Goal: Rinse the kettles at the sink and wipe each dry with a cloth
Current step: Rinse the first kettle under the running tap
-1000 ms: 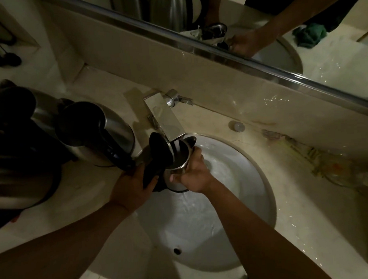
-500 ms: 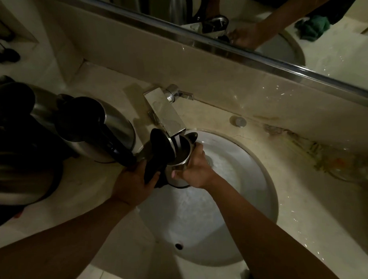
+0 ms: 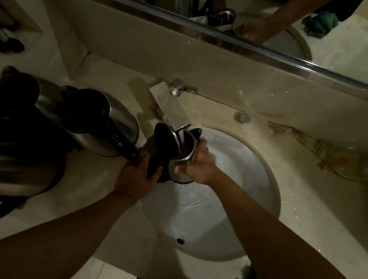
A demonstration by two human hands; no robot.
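Unmoved, kettle (image 3: 182,158) fills beneath faucet (image 3: 171,110); spare kettle (image 3: 107,125) crowds left.

The kettle (image 3: 182,158) under the tap (image 3: 171,110) has a silver steel body and a black lid and handle. The kettles (image 3: 107,123) on the counter (image 3: 306,208) match it: silver with black tops. The tap is chrome. The sink (image 3: 242,168) is white. The counter is cream marble with brown veining. A green cloth (image 3: 321,24) appears in the mirror.

Shiny steel kettle (image 3: 182,160) (matt black lid (image 3: 165,141)), glossy basin (image 3: 243,179)
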